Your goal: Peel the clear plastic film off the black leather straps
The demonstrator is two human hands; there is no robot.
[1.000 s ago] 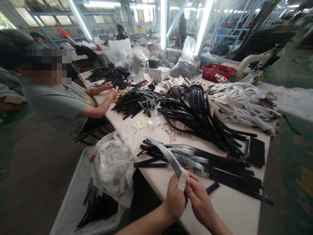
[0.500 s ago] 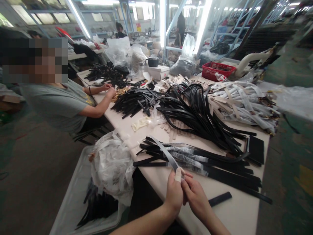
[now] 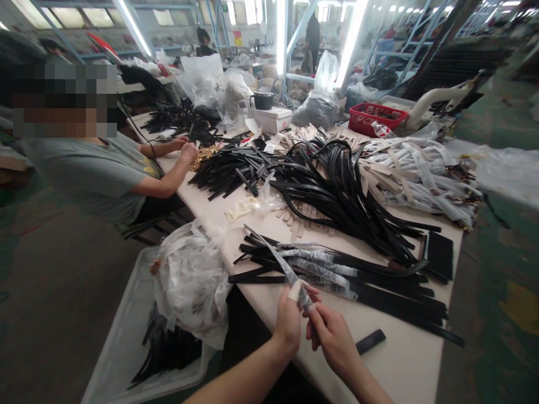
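My left hand [image 3: 289, 317] is closed around a black strap [image 3: 280, 259], which looks grey where light catches it. Its far end points up and left over the table. Clear plastic film [image 3: 304, 300] is wrapped around the strap between my two hands. My right hand [image 3: 332, 331] pinches the wrapped part just to the right of my left. A black strap end [image 3: 371, 340] shows past my right wrist; whether it belongs to the held strap is hidden. Just beyond my hands lie several black straps [image 3: 400, 306], some with film around their middles.
A large heap of black straps [image 3: 337, 185] covers the table [image 3: 236, 238] farther back, beside white wrapped straps [image 3: 425, 174]. A red basket [image 3: 374, 119] stands behind. At left sits a co-worker [image 3: 96, 174]. Below the table edge, a plastic tub [image 3: 109, 331] holds a white bag [image 3: 191, 280].
My left hand has shifted slightly left and up along with the strap, opening a gap from my right hand. More of the film-wrapped part now shows between them.
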